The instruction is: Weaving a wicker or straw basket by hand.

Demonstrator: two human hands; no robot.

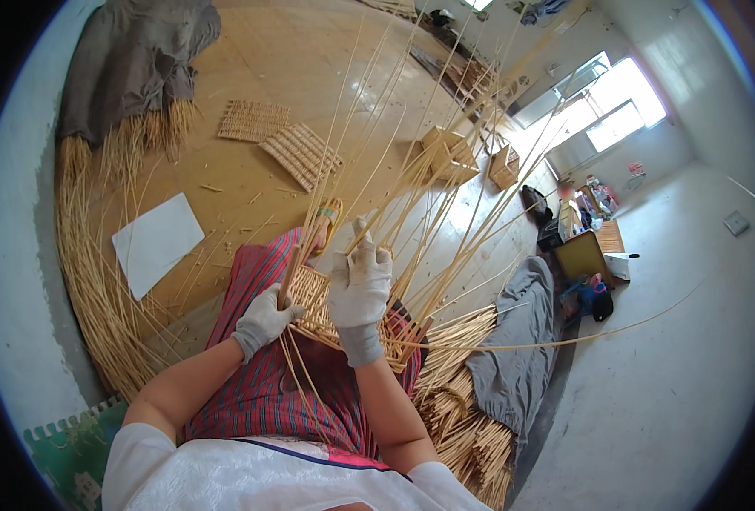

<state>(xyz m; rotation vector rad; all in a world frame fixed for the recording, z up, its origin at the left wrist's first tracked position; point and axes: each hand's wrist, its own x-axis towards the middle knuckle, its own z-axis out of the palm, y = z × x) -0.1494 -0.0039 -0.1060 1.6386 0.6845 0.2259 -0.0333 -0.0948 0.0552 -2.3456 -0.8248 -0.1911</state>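
Pale wicker fills the room as a seated person works a half-woven basket (343,319) on the lap, over a red striped skirt (266,383). The left hand (265,319), in a grey-white work glove, is clenched around a short wooden stick (289,274) that rises toward twelve o'clock, touching the basket's left edge. The right hand (360,285), gloved the same way, sits at three o'clock of the left hand and grips the upright cane stakes (411,170) where they leave the woven rim, thumb raised; how many stakes it pinches cannot be made out. The stakes fan out toward one o'clock, well above the basket. At four o'clock of the basket a bundle of cut canes (462,400) lies on the floor, just beside a grey cloth (513,341). At nine o'clock a long sheaf of loose cane (96,289) curves along the wall, with a white sheet (157,243) near it on the brown floor. Toward eleven o'clock two flat woven mats (279,140) lie touching each other, and a grey cover (130,60) is draped over more cane at ten o'clock. Farther off at one o'clock, finished square baskets (471,157) stand near a bright window (620,106).
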